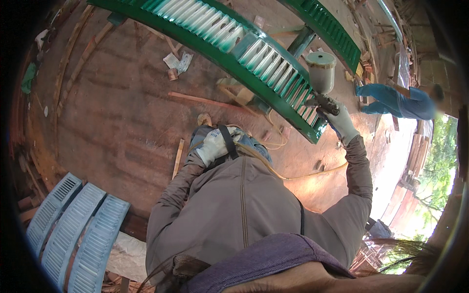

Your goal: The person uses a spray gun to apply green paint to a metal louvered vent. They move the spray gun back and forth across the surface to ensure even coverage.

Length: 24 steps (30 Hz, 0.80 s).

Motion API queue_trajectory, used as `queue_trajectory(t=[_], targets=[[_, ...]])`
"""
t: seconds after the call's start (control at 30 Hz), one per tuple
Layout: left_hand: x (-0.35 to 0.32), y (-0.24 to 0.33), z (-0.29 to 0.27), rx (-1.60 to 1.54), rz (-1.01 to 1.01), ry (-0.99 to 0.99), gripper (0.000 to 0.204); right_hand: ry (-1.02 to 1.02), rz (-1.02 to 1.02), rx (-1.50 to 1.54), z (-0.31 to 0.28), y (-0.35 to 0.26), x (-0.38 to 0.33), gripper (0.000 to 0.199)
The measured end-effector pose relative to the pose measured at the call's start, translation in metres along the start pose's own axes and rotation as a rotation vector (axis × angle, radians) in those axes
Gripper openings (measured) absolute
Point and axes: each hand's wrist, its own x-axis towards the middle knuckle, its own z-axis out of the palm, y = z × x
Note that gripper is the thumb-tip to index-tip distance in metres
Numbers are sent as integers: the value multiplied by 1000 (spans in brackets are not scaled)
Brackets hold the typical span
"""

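My right hand (341, 119), in a whitish glove, grips a spray gun (326, 104) with a pale paint cup (321, 73) on top. The gun is at the near right end of a long slatted panel (215, 56) with a glossy green frame. Some of its slats are still whitish, others streaked or coated green. My left hand (214, 145), also gloved, is closed at my waist beside a black strap (228, 141). A yellowish hose (293, 177) runs out from that hand and curves right toward my right arm; the fingers' undersides are hidden.
Another green slatted panel (325, 29) lies beyond. Several pale blue slatted panels (97, 244) rest at lower left. A person in blue (405, 101) stands at right. Wooden strips (207, 100) and paper scraps (184, 62) lie on the reddish floor (122, 117).
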Motion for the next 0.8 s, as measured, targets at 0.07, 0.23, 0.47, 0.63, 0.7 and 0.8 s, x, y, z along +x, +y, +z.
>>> queue_trajectory(t=[0.07, 0.23, 0.47, 0.63, 0.7, 0.8], targets=[[2, 3, -8, -49, 20, -14, 25, -36, -24, 129, 5, -9, -3, 35], [4, 1, -20, -21, 58, -87, 25, 330, -53, -724, -1, 13, 43, 53], [-3, -41, -13, 6, 116, -67, 26, 392, -311, -356, 8, -1, 63, 44], [5, -24, -34, -56, 18, -184, 26, 150, -168, -449, 22, -23, 37, 40], [5, -31, -31, -78, 10, -189, 26, 48, -136, -510, 34, -76, 9, 42], [6, -36, -29, -48, -2, -227, 26, 17, 19, -44, 31, -35, 9, 39]])
